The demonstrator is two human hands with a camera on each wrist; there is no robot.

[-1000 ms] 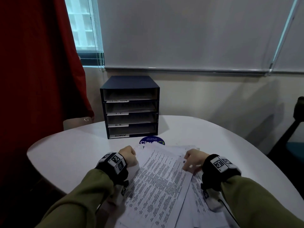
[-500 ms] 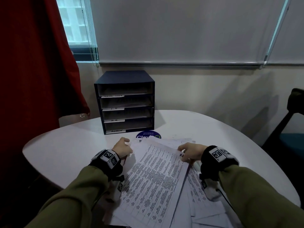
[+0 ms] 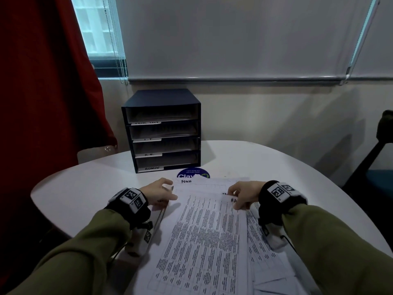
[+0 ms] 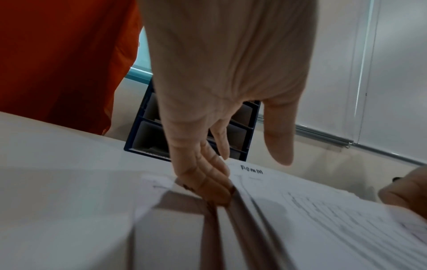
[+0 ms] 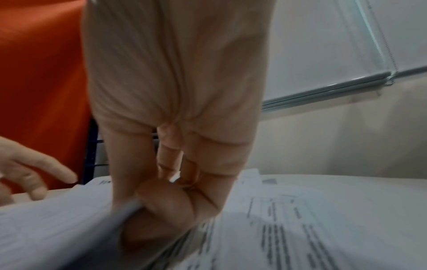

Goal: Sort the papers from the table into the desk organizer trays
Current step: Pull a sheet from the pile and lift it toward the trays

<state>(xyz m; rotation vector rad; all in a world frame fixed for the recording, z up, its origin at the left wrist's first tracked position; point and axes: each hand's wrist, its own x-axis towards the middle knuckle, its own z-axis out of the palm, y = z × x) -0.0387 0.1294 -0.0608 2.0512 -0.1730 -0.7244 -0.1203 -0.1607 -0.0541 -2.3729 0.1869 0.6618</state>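
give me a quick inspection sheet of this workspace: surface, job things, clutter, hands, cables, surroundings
surface: white rounded table.
job's things: loose papers in front of the person; dark organizer behind them with four labelled trays, the bottom one marked ADMIN.
clutter: round blue sticker, partly under the papers.
grippers: left hand has fingers tucked at the left edge of a sheet; right hand pinches the right edge of the top sheet.
cables: thin wire at the right wrist camera.
surroundings: red curtain, window blind, dark chair.
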